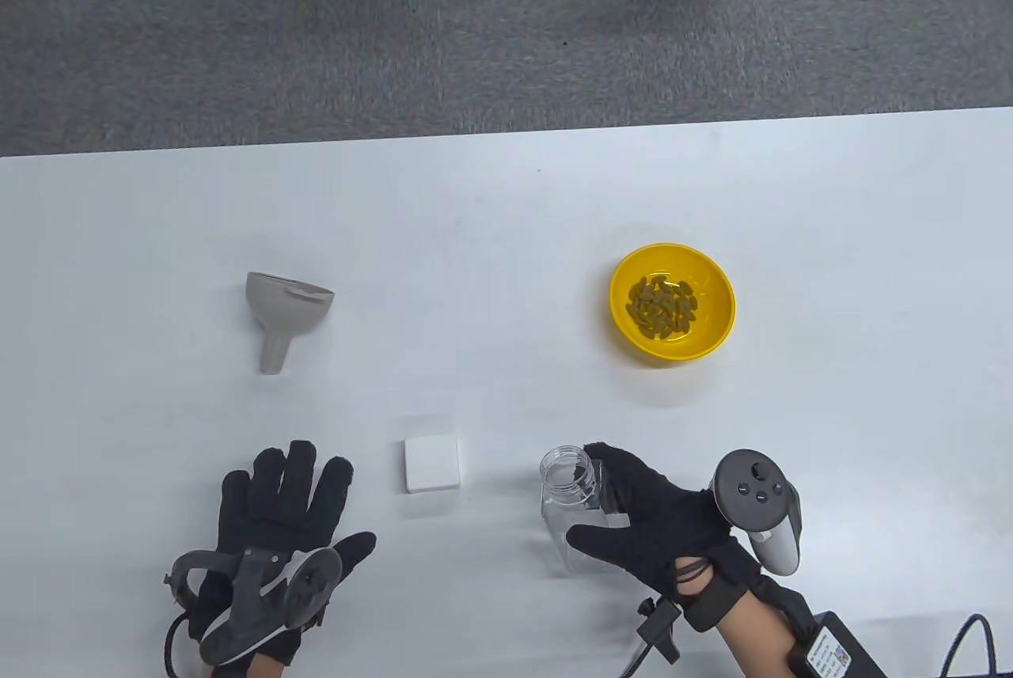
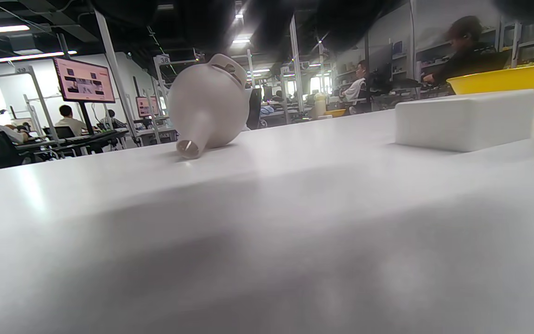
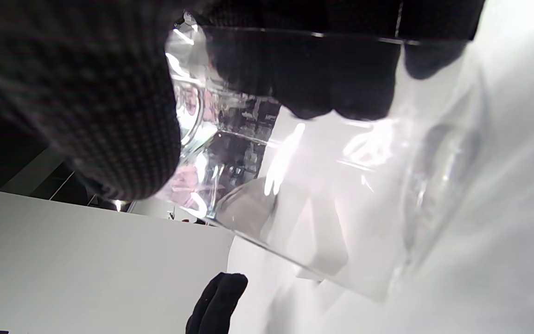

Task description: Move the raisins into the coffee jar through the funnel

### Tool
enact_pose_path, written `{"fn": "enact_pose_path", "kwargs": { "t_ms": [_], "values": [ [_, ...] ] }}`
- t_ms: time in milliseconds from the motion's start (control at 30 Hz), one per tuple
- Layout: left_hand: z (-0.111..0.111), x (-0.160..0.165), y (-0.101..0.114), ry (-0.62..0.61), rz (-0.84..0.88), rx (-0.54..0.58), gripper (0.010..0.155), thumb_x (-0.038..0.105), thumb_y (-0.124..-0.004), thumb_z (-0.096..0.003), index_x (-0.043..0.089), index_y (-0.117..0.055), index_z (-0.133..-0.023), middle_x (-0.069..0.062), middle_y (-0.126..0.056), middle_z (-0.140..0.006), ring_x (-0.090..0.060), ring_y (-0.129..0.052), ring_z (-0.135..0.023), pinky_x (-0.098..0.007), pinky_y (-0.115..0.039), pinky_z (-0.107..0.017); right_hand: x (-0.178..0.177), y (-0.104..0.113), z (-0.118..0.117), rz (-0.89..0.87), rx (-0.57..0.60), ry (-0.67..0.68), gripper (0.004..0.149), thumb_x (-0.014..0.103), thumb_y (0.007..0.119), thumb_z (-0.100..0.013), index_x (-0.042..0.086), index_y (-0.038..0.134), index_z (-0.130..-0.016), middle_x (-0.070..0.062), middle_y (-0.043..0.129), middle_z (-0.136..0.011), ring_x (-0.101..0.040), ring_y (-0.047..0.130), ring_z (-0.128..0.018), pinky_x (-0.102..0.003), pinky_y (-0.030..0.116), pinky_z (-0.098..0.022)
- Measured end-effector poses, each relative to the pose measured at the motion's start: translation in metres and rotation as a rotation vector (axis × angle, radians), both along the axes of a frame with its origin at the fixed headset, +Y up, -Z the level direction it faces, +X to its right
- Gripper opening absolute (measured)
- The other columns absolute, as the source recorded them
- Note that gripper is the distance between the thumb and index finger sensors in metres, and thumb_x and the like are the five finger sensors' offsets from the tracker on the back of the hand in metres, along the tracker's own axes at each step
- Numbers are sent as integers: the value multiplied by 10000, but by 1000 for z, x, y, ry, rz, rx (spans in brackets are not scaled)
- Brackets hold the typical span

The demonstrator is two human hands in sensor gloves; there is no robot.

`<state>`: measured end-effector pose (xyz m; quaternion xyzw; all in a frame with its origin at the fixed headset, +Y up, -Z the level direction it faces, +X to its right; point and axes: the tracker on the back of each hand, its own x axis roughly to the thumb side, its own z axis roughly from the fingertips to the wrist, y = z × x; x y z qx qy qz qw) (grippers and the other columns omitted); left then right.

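The left hand (image 1: 281, 504) is lying flat on the white bench (image 1: 506, 195) at the near left, its fingers (image 1: 297, 472) spread and released, gripping nothing, with the tracker sitting on the back of the hand. Beyond it, well apart, the grey funnel (image 1: 283, 314) is lying on its side, its wide mouth facing away from the person and its spout pointing back toward the near edge; in the left wrist view the funnel (image 2: 209, 109) is resting with the spout tip low near the surface. Moving right, a small white block (image 1: 432, 463) is sitting between the two hands, and the left wrist view is showing the same white block (image 2: 464, 119) flat on the bench with the rim of the yellow bowl (image 2: 508, 79) behind it. Further right, the clear coffee jar (image 1: 571, 504) is standing near the front edge with its mouth open and no lid on it, and the right hand (image 1: 657, 524) is grasping it from the right side, fingers (image 1: 621, 468) wrapping around the far side and the thumb pressing the near side. The right wrist view is showing the gloved fingers (image 3: 336, 88) seen through the transparent jar wall. Beyond the jar, well apart from it, the yellow bowl (image 1: 673, 303) is holding the raisins (image 1: 662, 305) in a small heap at its bottom.
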<state>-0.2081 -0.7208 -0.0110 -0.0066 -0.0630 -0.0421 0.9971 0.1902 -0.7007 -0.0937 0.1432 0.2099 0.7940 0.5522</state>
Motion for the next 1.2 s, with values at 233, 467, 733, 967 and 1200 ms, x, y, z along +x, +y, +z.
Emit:
{"fn": "enact_pose_path", "kwargs": {
  "t_ms": [233, 467, 733, 967, 1200],
  "values": [
    [-1, 3, -1, -33, 7, -27, 889, 826, -644, -353, 425, -415, -1113, -28, -381, -1250, -418, -416, -1122, -683, -397, -781, 8, 3, -5, 42, 45, -51, 875, 527, 1052, -310, 187, 661, -1014, -178, 752, -1005, -445, 767, -883, -654, 644, -649],
    [1, 6, -1, -47, -1, -35, 877, 816, -655, -357, 421, -437, -1110, -35, -394, -1246, -413, -414, -1118, -682, -392, -779, 19, 12, -9, 168, 112, -138, 866, 560, 1061, -271, 271, 715, -1011, -164, 570, -944, -397, 590, -805, -663, 505, -685],
    [2, 5, 0, -41, 18, -35, 865, 801, -670, -362, 407, -470, -1105, -48, -427, -1237, -408, -442, -1112, -679, -406, -777, 36, 8, -24, 223, 144, -153, 864, 461, 1071, -267, 326, 685, -1028, -145, 706, -931, -395, 682, -821, -732, 458, -679],
    [2, 6, 0, -41, 19, -58, 859, 792, -672, -363, 404, -479, -1104, -51, -432, -1236, -408, -442, -1110, -677, -408, -777, 38, -4, -35, 202, 114, -87, 855, 407, 1063, -294, 299, 652, -1037, -150, 770, -970, -407, 758, -865, -719, 527, -677],
    [1, 7, 0, -38, 26, -80, 860, 790, -675, -362, 401, -482, -1104, -54, -431, -1234, -409, -442, -1109, -677, -408, -776, 34, -16, -41, 265, 86, -55, 850, 388, 1047, -310, 288, 633, -1046, -147, 763, -984, -411, 746, -883, -712, 529, -682]
  ]
}}
